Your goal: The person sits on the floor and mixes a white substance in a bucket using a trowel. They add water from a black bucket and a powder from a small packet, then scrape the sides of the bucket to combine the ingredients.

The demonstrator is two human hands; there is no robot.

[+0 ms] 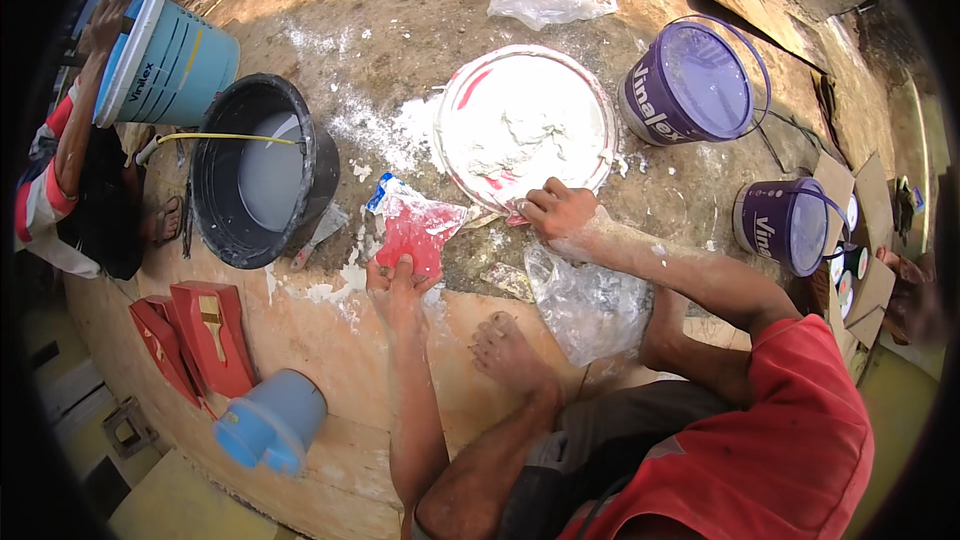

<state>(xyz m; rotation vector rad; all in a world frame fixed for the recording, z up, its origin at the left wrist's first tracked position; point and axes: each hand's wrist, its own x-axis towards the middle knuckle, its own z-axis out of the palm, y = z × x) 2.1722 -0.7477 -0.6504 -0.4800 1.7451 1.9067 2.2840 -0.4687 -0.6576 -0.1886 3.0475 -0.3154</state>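
My left hand (pixel 398 285) grips the lower edge of a flat red plastic spreader (pixel 412 238), thumb on top. White paste smears the spreader, and a blue and white piece (pixel 380 192) shows at its upper corner. My right hand (pixel 562 210) is closed at the near rim of a round white tray (pixel 440 145), on a small red piece (pixel 516 214) mostly hidden by the fingers. Heaped on the tray is soft white paste (pixel 530 130). A putty knife (pixel 322 235) lies left of the spreader.
A black bucket (pixel 318 165) of cloudy liquid stands left, beside a light blue bucket (pixel 195 60) and another person's hand (pixel 105 15). Purple-lidded pails (pixel 705 80) stand right. Crumpled clear plastic (pixel 585 310) lies by my foot. Red trays (pixel 215 340) and a blue container (pixel 285 410) sit lower left.
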